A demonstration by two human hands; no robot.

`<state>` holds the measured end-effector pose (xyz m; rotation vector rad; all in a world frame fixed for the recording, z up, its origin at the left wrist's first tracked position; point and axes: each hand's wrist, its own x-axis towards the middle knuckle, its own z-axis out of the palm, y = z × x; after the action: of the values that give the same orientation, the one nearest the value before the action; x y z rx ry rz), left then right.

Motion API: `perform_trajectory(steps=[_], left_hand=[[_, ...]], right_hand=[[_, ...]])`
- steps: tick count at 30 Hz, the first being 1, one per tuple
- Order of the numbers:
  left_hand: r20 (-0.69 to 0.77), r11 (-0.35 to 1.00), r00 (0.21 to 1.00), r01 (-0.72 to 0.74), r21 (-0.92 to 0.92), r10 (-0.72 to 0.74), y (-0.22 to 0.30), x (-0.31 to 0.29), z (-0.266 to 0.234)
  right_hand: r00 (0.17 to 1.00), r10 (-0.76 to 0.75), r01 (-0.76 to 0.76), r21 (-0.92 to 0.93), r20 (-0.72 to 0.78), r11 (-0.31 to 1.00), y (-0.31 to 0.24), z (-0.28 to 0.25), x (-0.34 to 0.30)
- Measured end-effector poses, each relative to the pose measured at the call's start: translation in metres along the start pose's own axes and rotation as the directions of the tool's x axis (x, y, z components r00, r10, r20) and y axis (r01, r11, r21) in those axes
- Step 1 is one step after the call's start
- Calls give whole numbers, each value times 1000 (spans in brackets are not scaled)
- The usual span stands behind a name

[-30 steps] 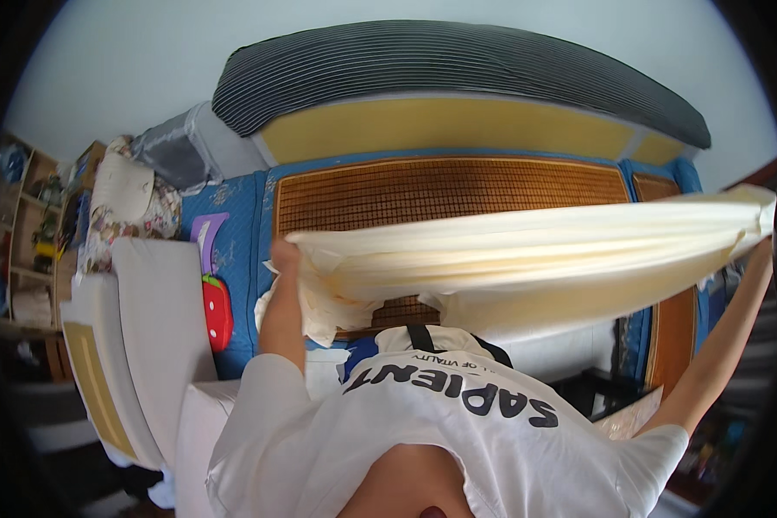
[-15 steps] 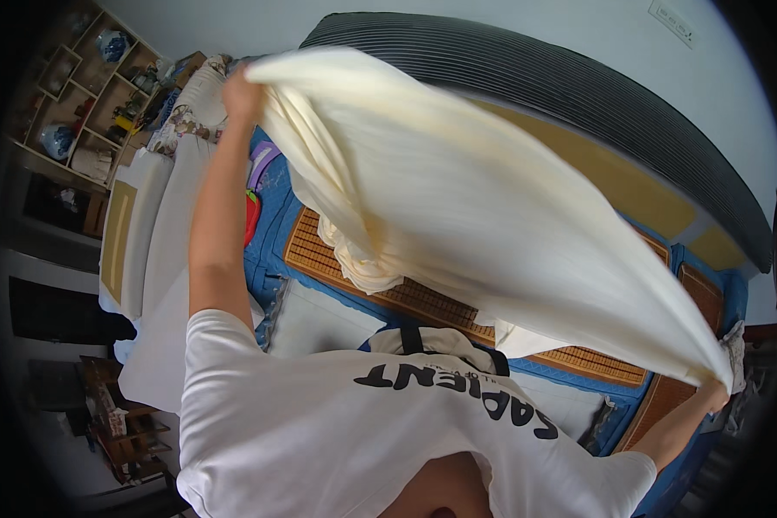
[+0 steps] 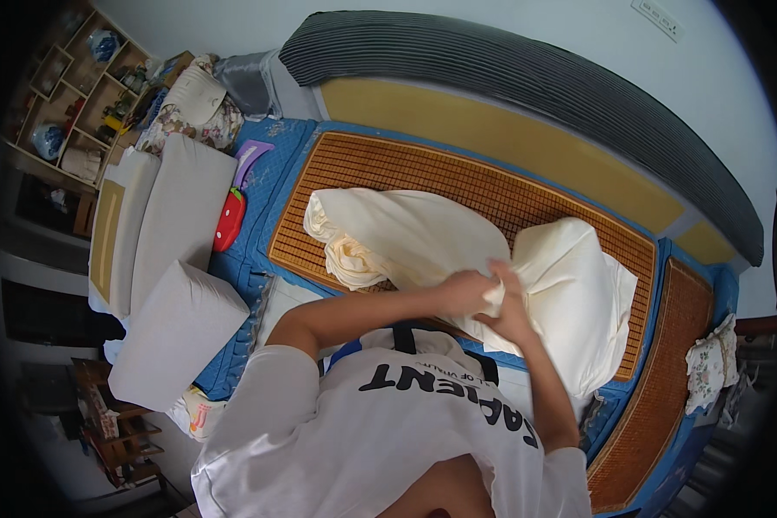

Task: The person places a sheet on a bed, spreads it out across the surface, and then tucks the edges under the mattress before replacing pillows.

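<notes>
A large cream cloth (image 3: 570, 268) lies in loose folds across a brown slatted seat mat (image 3: 388, 164), with a bunched part at its left end. My two hands meet over the front middle of the cloth. My left hand (image 3: 468, 292) is closed, with a pinched piece of the cloth at its fingers. Right beside it is my right hand (image 3: 514, 309), thumb and fingers apart, its fingertips blurred. The cloth slopes away from the hands on both sides.
The mat lies on a blue padded sofa (image 3: 272, 160) whose backrest has a dark striped cover (image 3: 492, 78). To the left are a red strawberry-shaped item (image 3: 229, 220), a purple item (image 3: 252, 160) and grey cushions (image 3: 177, 332). A floral cloth (image 3: 712, 363) hangs over the right arm.
My hands were wide apart, holding the cloth stretched up in the air. They have come together low in the middle, and the cloth has dropped onto the mat, folded over.
</notes>
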<state>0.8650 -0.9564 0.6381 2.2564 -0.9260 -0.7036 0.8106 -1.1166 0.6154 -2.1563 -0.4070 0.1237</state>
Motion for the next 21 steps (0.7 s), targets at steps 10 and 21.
perform_trajectory(steps=[10, 21], left_hand=[[-673, 955, 736, 247, 167, -72, -107, -57, -95], [-865, 889, 460, 456, 35, -202, -186, -50, -216]], right_hand=[[849, 176, -155, 85, -499, 984, -38, -88, -2], [312, -214, 3, -224, -926, 975, -93, -392, -60]])
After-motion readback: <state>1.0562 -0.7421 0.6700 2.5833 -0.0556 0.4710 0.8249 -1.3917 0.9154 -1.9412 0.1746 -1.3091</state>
